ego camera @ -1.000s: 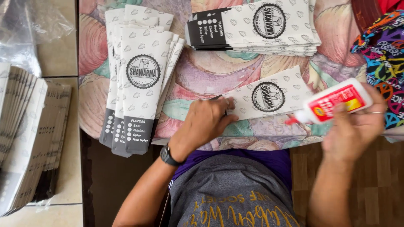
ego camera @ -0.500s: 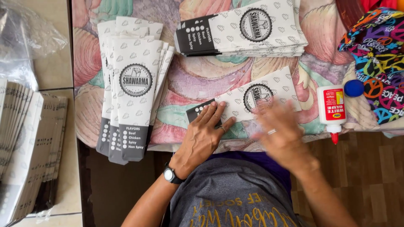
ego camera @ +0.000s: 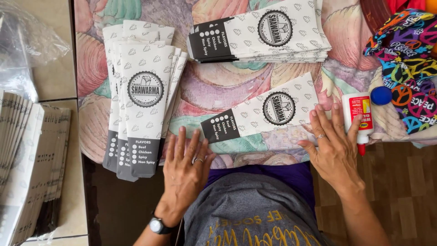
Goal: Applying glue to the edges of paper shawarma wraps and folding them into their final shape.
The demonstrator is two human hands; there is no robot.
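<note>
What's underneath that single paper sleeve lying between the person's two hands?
The single paper sleeve lies flat on a pastel patterned cloth, which shows all around it. Whatever the cloth covers is hidden. The right hand touches the sleeve's end; the left hand rests beside it.

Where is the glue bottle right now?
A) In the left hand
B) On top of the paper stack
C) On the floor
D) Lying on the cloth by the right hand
D: the glue bottle lies on the patterned cloth just beside the right hand, whose fingers are spread flat and not wrapped around it.
</note>
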